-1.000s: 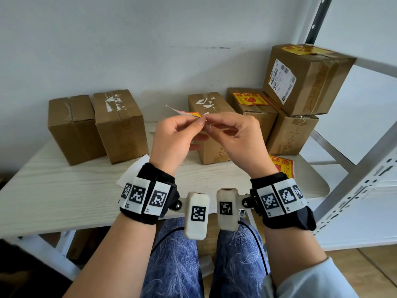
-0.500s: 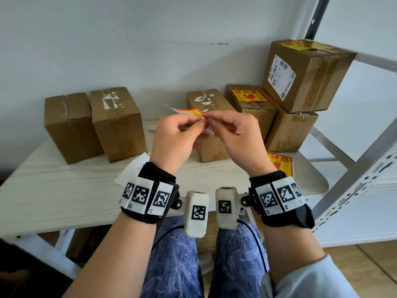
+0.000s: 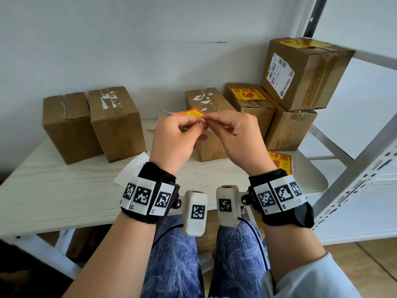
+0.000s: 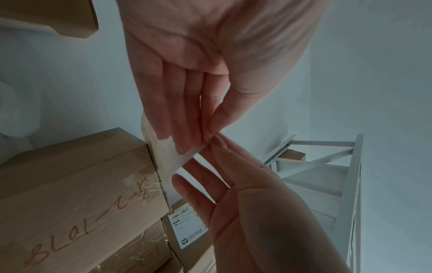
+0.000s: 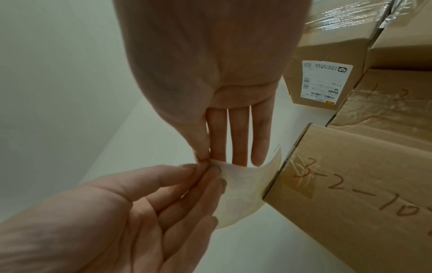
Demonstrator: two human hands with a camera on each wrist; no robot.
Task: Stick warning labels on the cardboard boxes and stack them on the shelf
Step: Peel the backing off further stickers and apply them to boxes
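A red and yellow warning label (image 3: pixel 187 113) is held above the table in front of a plain cardboard box (image 3: pixel 207 100). My left hand (image 3: pixel 198 124) pinches its near corner with thumb and forefinger. My right hand (image 3: pixel 210 121) pinches the same corner from the other side. In the left wrist view the label's white back (image 4: pixel 168 153) curves under the left hand (image 4: pixel 208 136), with the right hand (image 4: pixel 245 203) below. In the right wrist view the right hand (image 5: pixel 203 158) and left hand (image 5: pixel 205 170) meet at the label (image 5: pixel 243 184).
Two plain boxes (image 3: pixel 68 125) (image 3: pixel 116 121) stand at the back left of the table (image 3: pixel 53 190). Three labelled or stacked boxes (image 3: pixel 249 97) (image 3: pixel 300 74) (image 3: pixel 290 130) stand at the right. Spare labels (image 3: pixel 281 162), a white sheet (image 3: pixel 133 168) and a metal shelf frame (image 3: pixel 354 168) are near.
Both hands stay almost where they were, pinching the same corner of the label. The fingertips have shifted only slightly against each other.
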